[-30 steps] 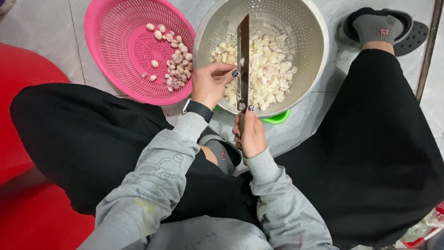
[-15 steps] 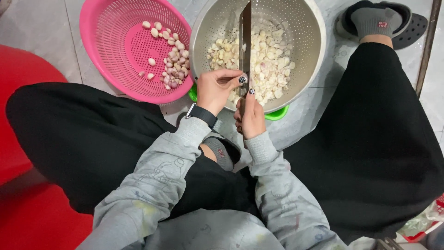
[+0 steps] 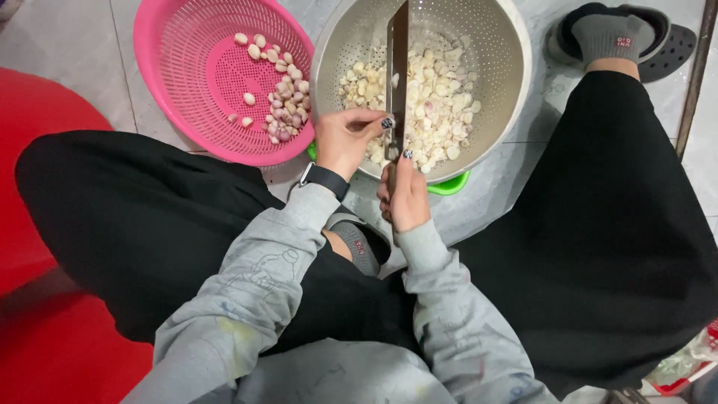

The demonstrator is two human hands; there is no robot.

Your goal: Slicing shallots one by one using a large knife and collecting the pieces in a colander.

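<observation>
Small garlic clove [image 3: 387, 129] pinched between left-hand fingertips, pressed against the flat of the cleaver [image 3: 397, 71], just over the near rim of the steel colander [image 3: 516, 52]. Cleaver standing blade-up, pointing to twelve o'clock across the bowl, handle buried in the right hand [image 3: 407, 196]. Right hand clamped tight round that handle, thumb riding up toward the blade heel. Left hand [image 3: 345, 141] closed together on the clove, thumb and forefinger at the steel, black wristband at seven o'clock from the knuckles.

Peeled garlic cloves [image 3: 430, 105], pale and heaped, lying in the colander's bottom directly beyond the blade. Unpeeled, pinkish cloves [image 3: 280, 105] scattered in the pink plastic colander [image 3: 176, 82], at ten o'clock from the hands, rims of the two bowls nearly touching. Green plastic base [image 3: 449, 185] peeking out beneath the steel colander at six o'clock. Tiled floor [image 3: 60, 45] under everything; slippered foot [image 3: 609, 37] at two o'clock.

To do this well, probably: blade held dead steady, clove brought to the edge rather than edge to clove; fingertips kept behind the cutting line; only root end nicked, skin then drawn off with the thumb; work kept above the steel bowl so that the peeled clove drops straight in. Wet skins likely slippery, so firm pinch, small motions.
</observation>
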